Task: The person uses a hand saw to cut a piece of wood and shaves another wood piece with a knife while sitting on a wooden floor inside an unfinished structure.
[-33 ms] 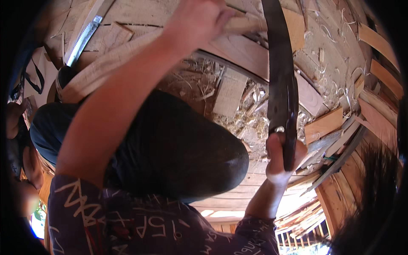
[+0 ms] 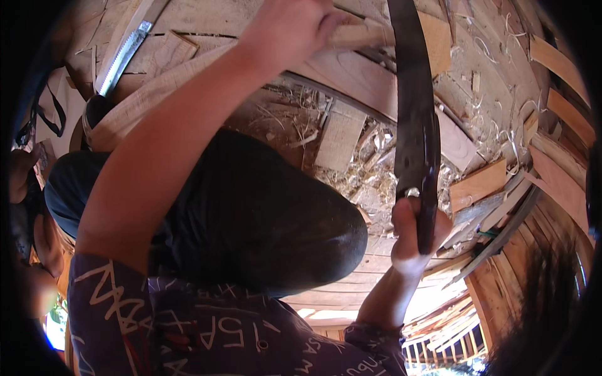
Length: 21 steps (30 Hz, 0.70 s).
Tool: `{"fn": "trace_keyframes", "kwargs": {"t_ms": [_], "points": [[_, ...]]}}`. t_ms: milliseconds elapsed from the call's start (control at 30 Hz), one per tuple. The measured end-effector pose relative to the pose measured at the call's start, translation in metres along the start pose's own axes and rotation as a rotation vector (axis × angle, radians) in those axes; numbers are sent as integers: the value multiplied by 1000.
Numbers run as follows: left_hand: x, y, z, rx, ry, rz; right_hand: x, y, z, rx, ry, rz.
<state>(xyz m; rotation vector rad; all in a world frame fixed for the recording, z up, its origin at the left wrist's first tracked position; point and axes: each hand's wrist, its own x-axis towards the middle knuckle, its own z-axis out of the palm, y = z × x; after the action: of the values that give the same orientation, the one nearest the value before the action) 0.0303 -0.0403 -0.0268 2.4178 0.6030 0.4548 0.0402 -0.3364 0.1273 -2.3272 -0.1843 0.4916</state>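
Note:
My right hand (image 2: pixel 417 235) is closed round the dark handle of a long, broad machete (image 2: pixel 414 106), which points up past the top edge of the picture. My left hand (image 2: pixel 291 31), partly cut off by that edge, is closed on a pale piece of wood (image 2: pixel 360 36) that reaches to the blade. Whether blade and wood touch, I cannot tell. Below them a longer board (image 2: pixel 357 78) lies across the floor. My bent knee (image 2: pixel 282 219) is between my forearms.
A toothed saw blade (image 2: pixel 128 56) lies at the far left. Wood shavings (image 2: pixel 376 147) and offcuts (image 2: pixel 480 183) litter the floor, and curved slats (image 2: pixel 511 219) are stacked at the right. A bare limb of another person (image 2: pixel 47 244) shows at the left rim.
My left forearm and sleeve have shifted very slightly. Both hands keep their holds, and the machete stays almost in place.

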Motion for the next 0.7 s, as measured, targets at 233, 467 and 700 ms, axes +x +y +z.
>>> {"fn": "trace_keyframes", "kwargs": {"t_ms": [233,467,700], "points": [[-6,12,10,129,76,151,-7,80,-65,8,-244,-81],[-2,5,-1,209,95,127,-6,39,-49,-253,-75,-71],[-8,7,-8,144,31,91,21,16,-3,-12,-248,-93]]}}
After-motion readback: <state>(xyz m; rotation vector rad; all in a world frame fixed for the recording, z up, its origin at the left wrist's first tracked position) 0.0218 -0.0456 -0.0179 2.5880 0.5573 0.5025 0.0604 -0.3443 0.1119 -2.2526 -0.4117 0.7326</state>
